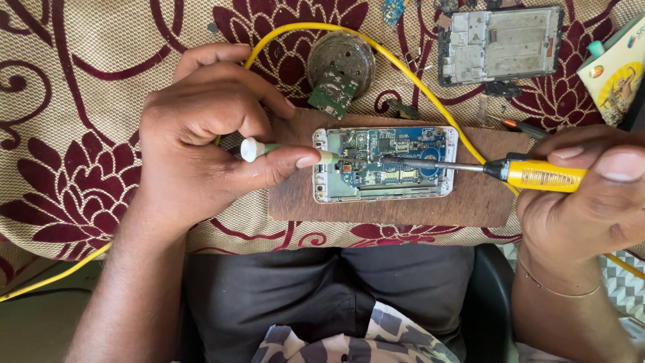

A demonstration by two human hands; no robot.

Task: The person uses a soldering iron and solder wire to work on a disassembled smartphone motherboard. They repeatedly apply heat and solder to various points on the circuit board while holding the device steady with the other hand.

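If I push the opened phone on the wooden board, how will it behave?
The opened phone probably slides rather than rolls, because it lies flat on the smooth wooden board. It looks light and thin. Its bare circuit board seems fragile, and the soldering iron tip in the right hand rests on it, so a push may scrape parts.

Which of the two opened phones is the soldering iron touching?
The phone on the wooden board, with its blue circuit board showing. The other phone frame lies untouched further back.
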